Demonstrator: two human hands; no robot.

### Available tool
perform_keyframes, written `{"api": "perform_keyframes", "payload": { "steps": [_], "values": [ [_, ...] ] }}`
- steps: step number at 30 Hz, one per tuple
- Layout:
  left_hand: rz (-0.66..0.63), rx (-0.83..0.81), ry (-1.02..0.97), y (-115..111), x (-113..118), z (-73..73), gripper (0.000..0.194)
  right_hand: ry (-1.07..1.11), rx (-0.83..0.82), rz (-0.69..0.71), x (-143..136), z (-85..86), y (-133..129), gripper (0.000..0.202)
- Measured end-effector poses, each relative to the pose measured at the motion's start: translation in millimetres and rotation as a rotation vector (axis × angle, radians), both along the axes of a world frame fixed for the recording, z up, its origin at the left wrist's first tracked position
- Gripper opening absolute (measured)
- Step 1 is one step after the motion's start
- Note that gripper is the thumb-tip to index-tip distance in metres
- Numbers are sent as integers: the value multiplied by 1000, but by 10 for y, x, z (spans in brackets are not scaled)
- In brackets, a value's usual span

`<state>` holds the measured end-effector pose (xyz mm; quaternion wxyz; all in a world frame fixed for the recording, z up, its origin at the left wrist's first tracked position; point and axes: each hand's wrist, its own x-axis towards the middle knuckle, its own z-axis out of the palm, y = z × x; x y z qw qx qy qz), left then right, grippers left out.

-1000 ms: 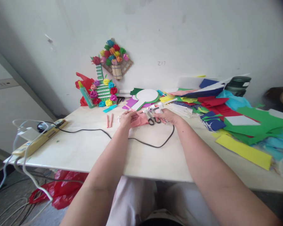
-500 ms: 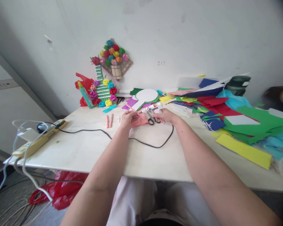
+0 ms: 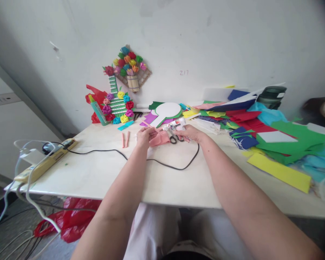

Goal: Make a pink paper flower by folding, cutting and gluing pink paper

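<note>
Fingers on the left hand pinch a skinny pink paper roll mid-frame, tips nearly together; right hand curls around what's probably a glue gun, scissors just below.

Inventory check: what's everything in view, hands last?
Table: one, white, centre
Flower basket: one, multicoloured, against wall
Flowered craft: one, green, back left
Bottle: one, teal, back left
Red plastic: some, red, left
Paddle cutout: one, white, back
Sheets: many, mixed, right
Container: one, green, back right
Power strip: one, cream, left
Cord: one, black, across table
Rolls: two, pink, left of hands
Scissors: one, black-handled, between hands
Flat piece: one, pink, between hands
Printed tube: one, white, by right hand
Left hand: one, by flat piece
Right hand: one, by scissors
</note>
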<state>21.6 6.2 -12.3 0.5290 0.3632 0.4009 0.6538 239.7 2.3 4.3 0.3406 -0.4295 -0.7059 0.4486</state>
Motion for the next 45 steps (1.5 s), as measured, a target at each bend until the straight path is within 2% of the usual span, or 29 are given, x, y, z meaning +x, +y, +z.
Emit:
{"api": "perform_keyframes", "payload": {
  "steps": [24, 30, 38, 45],
  "values": [
    [87, 10, -44, 45, -73, 8, 21, 41, -5, 67, 27, 0, 0, 37],
    [22, 50, -71, 66, -85, -17, 19, 78, -24, 48, 57, -11, 1, 37],
    [-91, 45, -209, 64, -41, -2, 10, 272, -88, 6, 5, -10, -3, 35],
    [-104, 45, -334, 56, -7, 13, 6, 372, -163, 74, -21, -41, 6, 34]
  ]
}}
